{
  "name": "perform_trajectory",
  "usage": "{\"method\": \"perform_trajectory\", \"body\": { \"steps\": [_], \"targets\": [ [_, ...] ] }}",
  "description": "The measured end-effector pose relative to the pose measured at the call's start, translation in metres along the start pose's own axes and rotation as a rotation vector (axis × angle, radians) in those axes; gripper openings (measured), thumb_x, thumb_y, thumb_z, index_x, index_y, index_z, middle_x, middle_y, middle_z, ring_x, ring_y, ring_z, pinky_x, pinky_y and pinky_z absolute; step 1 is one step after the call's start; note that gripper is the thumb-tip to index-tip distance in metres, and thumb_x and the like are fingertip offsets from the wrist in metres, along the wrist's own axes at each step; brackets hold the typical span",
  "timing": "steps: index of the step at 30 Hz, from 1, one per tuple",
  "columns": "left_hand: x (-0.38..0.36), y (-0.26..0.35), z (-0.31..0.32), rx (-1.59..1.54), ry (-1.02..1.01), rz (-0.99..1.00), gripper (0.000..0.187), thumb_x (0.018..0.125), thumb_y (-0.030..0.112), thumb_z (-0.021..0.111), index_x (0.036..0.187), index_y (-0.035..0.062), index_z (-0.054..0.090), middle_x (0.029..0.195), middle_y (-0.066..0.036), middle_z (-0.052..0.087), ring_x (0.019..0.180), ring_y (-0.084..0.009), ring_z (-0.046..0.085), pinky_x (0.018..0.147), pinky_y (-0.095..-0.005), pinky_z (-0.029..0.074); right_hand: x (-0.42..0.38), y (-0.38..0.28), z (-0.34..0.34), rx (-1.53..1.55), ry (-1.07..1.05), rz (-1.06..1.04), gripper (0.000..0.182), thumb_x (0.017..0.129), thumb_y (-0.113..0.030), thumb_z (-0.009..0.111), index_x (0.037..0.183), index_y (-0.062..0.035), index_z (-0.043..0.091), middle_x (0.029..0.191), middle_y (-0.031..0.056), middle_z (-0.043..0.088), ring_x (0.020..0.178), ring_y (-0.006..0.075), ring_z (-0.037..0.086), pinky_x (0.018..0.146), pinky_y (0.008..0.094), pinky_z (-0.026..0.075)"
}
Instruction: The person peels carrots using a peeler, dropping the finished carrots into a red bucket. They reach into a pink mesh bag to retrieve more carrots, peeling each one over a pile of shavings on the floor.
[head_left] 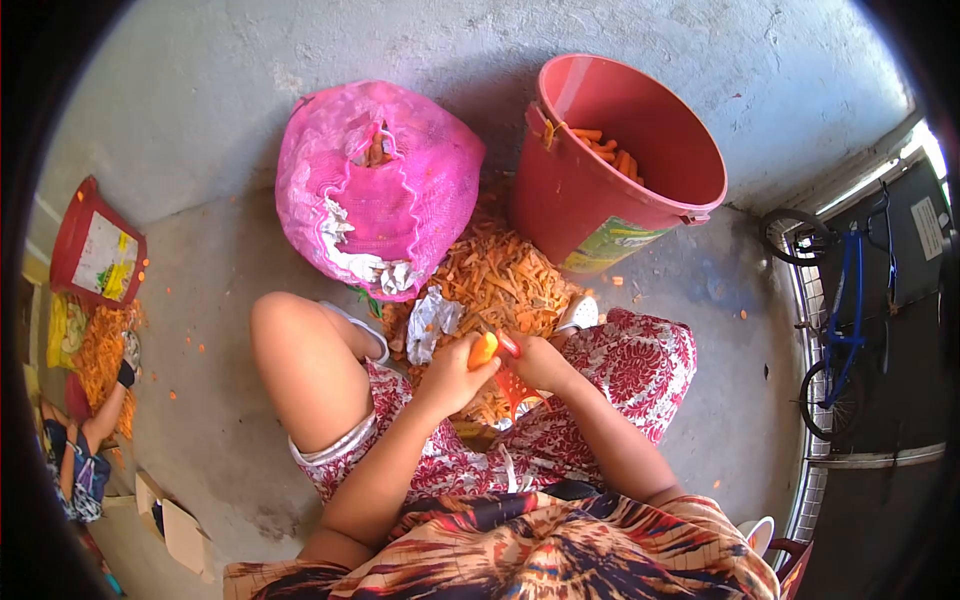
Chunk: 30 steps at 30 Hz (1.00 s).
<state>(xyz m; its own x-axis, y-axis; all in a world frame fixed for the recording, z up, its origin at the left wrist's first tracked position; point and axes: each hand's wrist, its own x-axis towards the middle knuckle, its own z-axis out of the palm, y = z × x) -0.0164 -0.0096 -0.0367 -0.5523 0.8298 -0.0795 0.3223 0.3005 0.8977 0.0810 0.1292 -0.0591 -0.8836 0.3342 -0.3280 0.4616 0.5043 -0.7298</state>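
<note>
My left hand (450, 377) is wrapped round a carrot (483, 350), its bright orange end sticking up past my fingers. Close beside it, my right hand (537, 364) grips a peeler by its red handle (508, 344); the blade is hidden from this view. Both hands are over my lap, nearly touching. Beneath and beyond them spreads a heap of orange carrot peelings (510, 285) on the floor between my legs. A crumpled sheet of whitish paper (433, 318) lies on the heap's left side. Below my hands shows a red-orange piece with holes (517, 392).
A pink mesh sack (400, 200) stands ahead on the left. To its right, a tall red bucket (535, 185) contains several carrots (607, 152). Another person (85, 455) sits far left by more peelings and a red bucket (72, 235). A blue bicycle (850, 300) stands right.
</note>
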Motion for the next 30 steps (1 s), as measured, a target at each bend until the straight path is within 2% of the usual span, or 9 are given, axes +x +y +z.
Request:
{"method": "perform_trajectory", "body": {
  "steps": [5, 8, 9, 12, 15, 17, 19, 25, 30],
  "targets": [
    [0.004, -0.012, -0.002, 0.156, 0.164, 0.072, 0.031, 0.076, 0.03, 0.058, 0.095, 0.0053, 0.053, 0.094, -0.013, 0.042, 0.093, -0.0286, 0.041, 0.084, -0.0369, 0.031, 0.006, 0.01, 0.0, 0.016, -0.026, 0.048, 0.024, 0.074, -0.018, 0.052, 0.092, -0.0028, 0.053, 0.08, 0.0216, 0.056, 0.078, 0.0358, 0.055, 0.068, 0.0392, 0.043],
    [0.003, -0.012, -0.003, 0.177, 0.18, -0.083, 0.031, 0.077, 0.028, 0.058, 0.094, 0.0022, 0.052, 0.093, -0.015, 0.041, 0.084, -0.029, 0.048, 0.077, -0.0358, 0.039, 0.007, 0.016, 0.005, 0.05, -0.027, 0.024, 0.023, 0.074, -0.017, 0.052, 0.092, -0.0016, 0.053, 0.076, 0.0191, 0.057, 0.074, 0.0312, 0.056, 0.066, 0.0368, 0.043],
    [0.008, -0.019, -0.002, 0.145, 0.19, -0.108, 0.031, 0.079, 0.028, 0.056, 0.096, 0.0021, 0.051, 0.094, -0.013, 0.045, 0.086, -0.0246, 0.05, 0.076, -0.0348, 0.041, 0.007, 0.014, 0.004, 0.065, -0.026, 0.017, 0.023, 0.074, -0.016, 0.052, 0.091, -0.0011, 0.053, 0.075, 0.0177, 0.058, 0.072, 0.0287, 0.057, 0.065, 0.0356, 0.043],
    [0.011, -0.027, -0.005, -0.821, 0.154, -0.398, 0.03, 0.08, 0.027, 0.055, 0.099, 0.0036, 0.049, 0.095, -0.009, 0.049, 0.089, -0.0195, 0.052, 0.075, -0.0323, 0.044, 0.003, 0.004, -0.006, 0.585, -0.098, 0.28, 0.021, 0.076, -0.016, 0.053, 0.09, -0.0005, 0.055, 0.07, 0.0102, 0.057, 0.066, 0.0174, 0.055, 0.062, 0.0313, 0.043],
    [0.015, -0.035, -0.006, -1.142, 0.285, -0.392, 0.026, 0.078, 0.021, 0.058, 0.099, 0.0075, 0.05, 0.096, -0.006, 0.053, 0.092, -0.0154, 0.051, 0.076, -0.0312, 0.045, 0.011, 0.017, -0.004, 0.726, -0.052, 0.339, 0.021, 0.078, -0.019, 0.054, 0.088, 0.0, 0.056, 0.068, 0.0044, 0.055, 0.063, 0.0104, 0.05, 0.059, 0.0284, 0.041],
    [0.018, -0.044, -0.004, -1.42, 0.28, -0.32, 0.024, 0.076, 0.015, 0.061, 0.096, 0.0075, 0.051, 0.097, -0.005, 0.053, 0.094, -0.0165, 0.051, 0.08, -0.0309, 0.044, 0.007, 0.008, -0.004, 0.54, -0.071, 0.238, 0.022, 0.078, -0.02, 0.054, 0.088, -0.0004, 0.055, 0.067, 0.0048, 0.055, 0.06, 0.0109, 0.049, 0.058, 0.0284, 0.04],
    [0.02, -0.047, -0.002, -1.501, 0.245, -0.299, 0.022, 0.075, 0.011, 0.061, 0.095, 0.0071, 0.052, 0.096, -0.005, 0.054, 0.095, -0.0173, 0.051, 0.082, -0.0307, 0.043, -0.002, -0.012, -0.01, 0.343, -0.11, 0.169, 0.023, 0.079, -0.022, 0.053, 0.087, -0.001, 0.054, 0.064, 0.004, 0.052, 0.058, 0.0109, 0.045, 0.055, 0.0283, 0.038],
    [0.017, -0.044, -0.004, -1.753, 0.185, -0.196, 0.018, 0.067, -0.004, 0.055, 0.083, 0.0041, 0.056, 0.086, -0.008, 0.057, 0.091, -0.0222, 0.054, 0.086, -0.0334, 0.043, -0.005, -0.023, -0.008, 0.416, -0.184, 0.112, 0.023, 0.08, -0.024, 0.053, 0.086, -0.0017, 0.053, 0.061, 0.001, 0.047, 0.056, 0.0089, 0.041, 0.054, 0.0268, 0.036],
    [0.017, -0.043, -0.002, -1.758, 0.186, -0.147, 0.016, 0.068, -0.002, 0.053, 0.083, 0.0037, 0.056, 0.089, -0.01, 0.057, 0.093, -0.0235, 0.054, 0.086, -0.0345, 0.043, -0.003, -0.012, 0.0, 0.42, -0.154, 0.045, 0.024, 0.08, -0.025, 0.053, 0.088, -0.002, 0.053, 0.062, 0.0007, 0.048, 0.057, 0.0089, 0.041, 0.055, 0.0265, 0.036]
  ]
}}
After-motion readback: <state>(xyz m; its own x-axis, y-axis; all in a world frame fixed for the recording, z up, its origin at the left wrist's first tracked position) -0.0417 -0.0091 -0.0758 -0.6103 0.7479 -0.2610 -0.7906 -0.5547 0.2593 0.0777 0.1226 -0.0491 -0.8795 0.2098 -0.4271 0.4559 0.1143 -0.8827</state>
